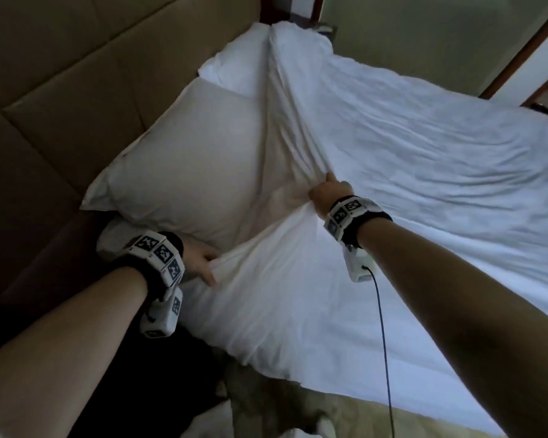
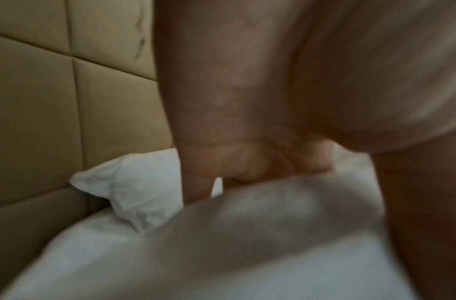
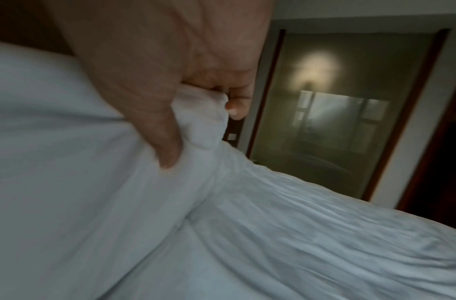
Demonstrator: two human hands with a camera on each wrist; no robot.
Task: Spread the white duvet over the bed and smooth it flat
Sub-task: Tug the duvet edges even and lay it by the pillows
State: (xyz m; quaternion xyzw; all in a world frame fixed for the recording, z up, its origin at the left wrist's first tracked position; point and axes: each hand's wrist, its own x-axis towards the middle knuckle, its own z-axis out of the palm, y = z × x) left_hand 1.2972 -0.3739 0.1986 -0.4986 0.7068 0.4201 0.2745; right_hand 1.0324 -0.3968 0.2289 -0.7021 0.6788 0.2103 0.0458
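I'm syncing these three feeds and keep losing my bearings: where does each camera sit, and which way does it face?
Head: worn on the head, looking down at the pillow and white duvet; both forearms, left hand and right hand show.
Left wrist: along the left hand toward the padded headboard; fingers curl into the duvet.
Right wrist: along the right hand toward a framed glass panel; fingers bunch the duvet.
Shared: head and right wrist both show the bunched grip and wrinkled duvet.

The duvet (image 1: pixel 424 172) is soft white cloth, matt and pretty crinkly. Pillow (image 1: pixel 190 159) looks like smoother cloth. Headboard (image 1: pixel 60 74) is padded tan panels, kinda leathery with a slight sheen.
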